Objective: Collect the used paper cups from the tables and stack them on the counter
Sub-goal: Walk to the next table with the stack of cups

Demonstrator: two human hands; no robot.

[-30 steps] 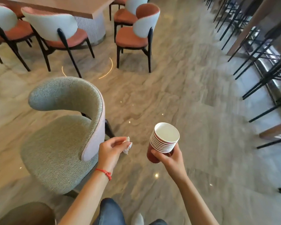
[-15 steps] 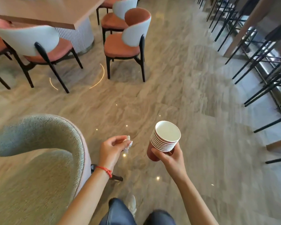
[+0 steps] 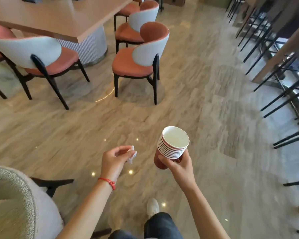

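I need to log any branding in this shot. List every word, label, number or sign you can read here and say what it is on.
No readable text in this view.
Stack of red paper cups with white rims, gripped by the right hand: no print visible on the walls that show.
Crumpled white paper scrap, pinched by the left hand: no writing visible.
Dark items on the light wooden table: too blurred to read.

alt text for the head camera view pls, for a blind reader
A person walking across a marble floor holds a nested stack of paper cups in the right hand and pinches a crumpled white tissue in the left hand. Orange chairs surround a table ahead.
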